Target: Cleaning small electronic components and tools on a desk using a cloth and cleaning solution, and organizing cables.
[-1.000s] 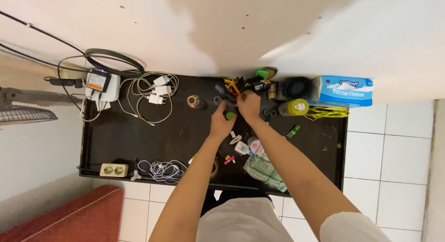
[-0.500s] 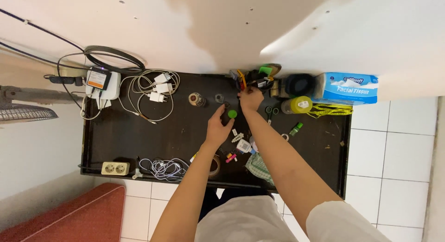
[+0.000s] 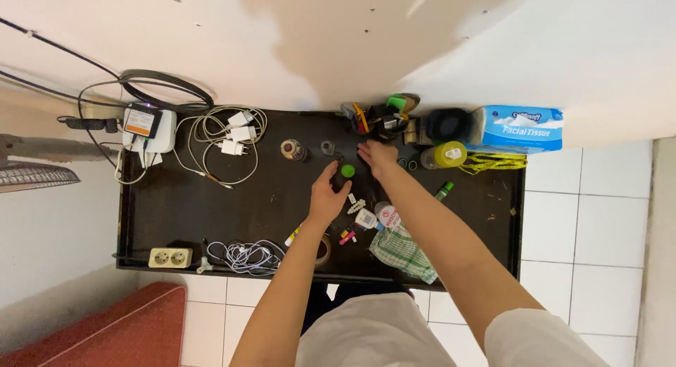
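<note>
On the black table point(image 3: 211, 212): one tissue box point(image 3: 517, 128) at the far right corner, one yellow-capped jar point(image 3: 445, 155) beside it, one green cap point(image 3: 347, 171), one green marker point(image 3: 443, 191), one checked cloth point(image 3: 401, 251) at the near edge, one double socket point(image 3: 170, 257) at the near left corner, three white chargers point(image 3: 236, 131) by the far edge, one white router point(image 3: 148, 126) at the far left corner. Two hands over the table.

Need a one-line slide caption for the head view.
Left hand beside a small green cap, right hand just past it, over a cluttered black table.
</note>
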